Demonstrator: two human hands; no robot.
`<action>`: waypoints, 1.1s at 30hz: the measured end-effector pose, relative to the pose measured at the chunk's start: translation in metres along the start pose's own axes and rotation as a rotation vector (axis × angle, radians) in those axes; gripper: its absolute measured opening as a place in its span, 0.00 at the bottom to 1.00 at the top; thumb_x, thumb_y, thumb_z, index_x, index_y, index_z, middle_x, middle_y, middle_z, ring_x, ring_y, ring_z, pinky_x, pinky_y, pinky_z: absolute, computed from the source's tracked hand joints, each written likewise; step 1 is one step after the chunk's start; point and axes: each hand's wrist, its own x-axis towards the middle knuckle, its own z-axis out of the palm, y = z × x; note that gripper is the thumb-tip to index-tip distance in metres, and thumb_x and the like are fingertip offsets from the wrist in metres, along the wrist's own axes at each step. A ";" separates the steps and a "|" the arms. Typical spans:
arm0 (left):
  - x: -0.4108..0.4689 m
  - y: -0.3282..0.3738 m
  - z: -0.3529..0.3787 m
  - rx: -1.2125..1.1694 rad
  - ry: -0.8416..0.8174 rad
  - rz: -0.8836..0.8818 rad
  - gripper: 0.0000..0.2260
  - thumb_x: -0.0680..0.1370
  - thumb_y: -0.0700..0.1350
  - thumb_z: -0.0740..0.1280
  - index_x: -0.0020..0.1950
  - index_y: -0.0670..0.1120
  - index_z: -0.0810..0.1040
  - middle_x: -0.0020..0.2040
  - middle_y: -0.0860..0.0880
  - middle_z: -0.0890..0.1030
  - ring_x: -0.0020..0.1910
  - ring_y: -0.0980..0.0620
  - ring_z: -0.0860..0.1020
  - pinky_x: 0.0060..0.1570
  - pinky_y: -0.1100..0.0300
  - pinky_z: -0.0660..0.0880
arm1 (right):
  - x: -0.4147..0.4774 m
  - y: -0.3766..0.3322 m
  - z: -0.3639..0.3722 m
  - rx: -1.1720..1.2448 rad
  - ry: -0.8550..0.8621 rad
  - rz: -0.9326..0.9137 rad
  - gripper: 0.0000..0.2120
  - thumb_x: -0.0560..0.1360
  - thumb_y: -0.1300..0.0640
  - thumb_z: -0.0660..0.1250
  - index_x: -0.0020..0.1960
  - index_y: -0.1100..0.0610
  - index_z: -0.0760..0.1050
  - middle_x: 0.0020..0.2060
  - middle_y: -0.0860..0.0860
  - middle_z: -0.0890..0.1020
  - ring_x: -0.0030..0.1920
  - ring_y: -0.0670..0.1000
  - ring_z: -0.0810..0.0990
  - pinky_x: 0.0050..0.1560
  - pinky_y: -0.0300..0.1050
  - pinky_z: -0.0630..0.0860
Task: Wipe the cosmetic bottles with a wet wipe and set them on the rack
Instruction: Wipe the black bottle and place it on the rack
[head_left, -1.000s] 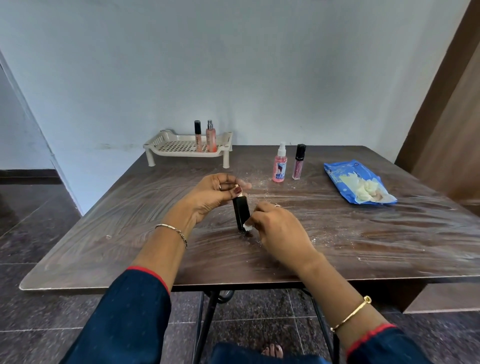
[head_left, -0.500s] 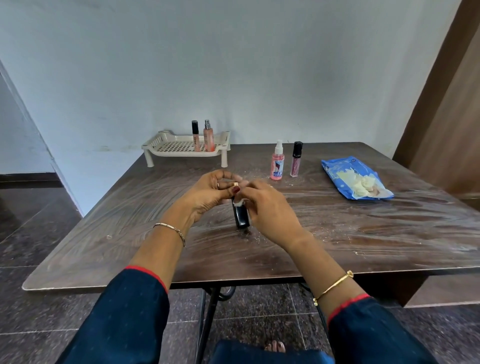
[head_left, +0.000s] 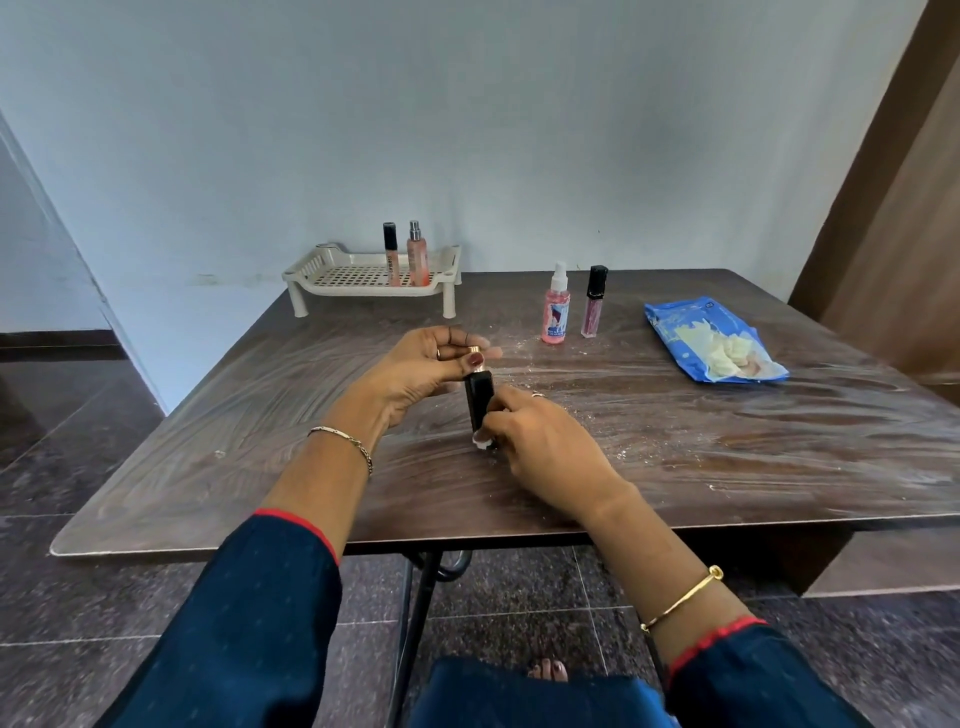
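A black bottle (head_left: 478, 401) with a gold top stands upright on the table's middle. My left hand (head_left: 422, 368) pinches its top between thumb and fingers. My right hand (head_left: 540, 441) presses a small white wet wipe (head_left: 482, 441) against the bottle's lower side. At the back left stands a cream rack (head_left: 353, 275) holding a slim black-capped tube (head_left: 391, 253) and a peach spray bottle (head_left: 416, 253). On the table to the right stand a pink spray bottle (head_left: 556, 305) and a pink gloss tube with a black cap (head_left: 594, 301).
A blue wet-wipe pack (head_left: 706, 338), torn open, lies at the right of the dark wooden table (head_left: 208, 457). White specks dot the tabletop. A wall runs behind the table, a brown door stands at the right, and dark floor tiles lie on the left.
My right hand slid the wipe up to the bottle's top half a second ago and is now back down at its lower part. My left hand kept its hold on the top.
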 end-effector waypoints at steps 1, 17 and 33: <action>0.000 -0.001 -0.001 -0.008 0.006 -0.001 0.13 0.72 0.42 0.72 0.56 0.44 0.79 0.53 0.48 0.84 0.59 0.47 0.80 0.62 0.48 0.72 | -0.001 0.002 0.001 0.000 0.001 0.001 0.13 0.71 0.68 0.66 0.52 0.57 0.80 0.51 0.53 0.77 0.47 0.56 0.78 0.46 0.53 0.78; -0.007 -0.016 -0.003 -0.152 0.107 0.068 0.11 0.72 0.39 0.71 0.54 0.45 0.82 0.52 0.46 0.84 0.53 0.52 0.82 0.52 0.59 0.79 | 0.000 0.027 -0.006 0.043 0.104 0.200 0.09 0.73 0.67 0.67 0.47 0.55 0.80 0.47 0.48 0.77 0.45 0.49 0.77 0.47 0.42 0.75; -0.016 -0.015 -0.013 -0.218 -0.026 0.059 0.13 0.71 0.41 0.70 0.55 0.45 0.80 0.51 0.50 0.85 0.52 0.53 0.81 0.55 0.54 0.78 | 0.033 -0.007 -0.010 0.785 0.314 0.464 0.10 0.67 0.64 0.76 0.45 0.55 0.79 0.42 0.47 0.83 0.41 0.43 0.81 0.43 0.35 0.79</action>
